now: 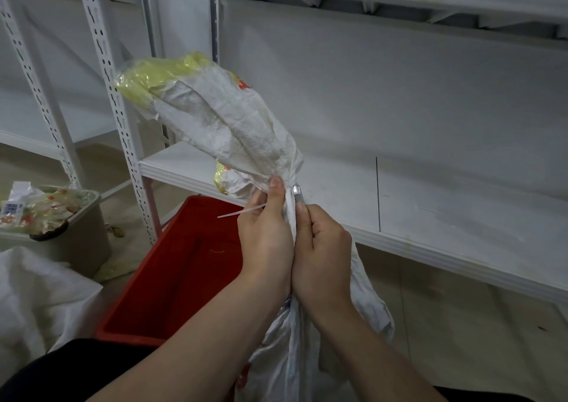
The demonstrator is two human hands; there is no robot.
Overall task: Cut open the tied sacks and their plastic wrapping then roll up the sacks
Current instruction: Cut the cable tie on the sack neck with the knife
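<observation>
A white woven sack (227,124) with a yellowish plastic liner (153,75) poking out of its top is bunched at a neck in the middle of the view. My left hand (266,232) grips the neck, thumb pressed up against it, and a white zip tie (241,211) sticks out to the left past its fingers. My right hand (322,248) holds a small knife (297,195) whose metal blade lies against the neck, right beside the left thumb. The sack's body hangs down between my forearms.
A red plastic crate (172,266) sits on the floor under my left arm. A beige bin (76,235) holding plastic scraps stands at the left, with another white sack (33,294) in front of it. White metal shelving (430,217) runs behind.
</observation>
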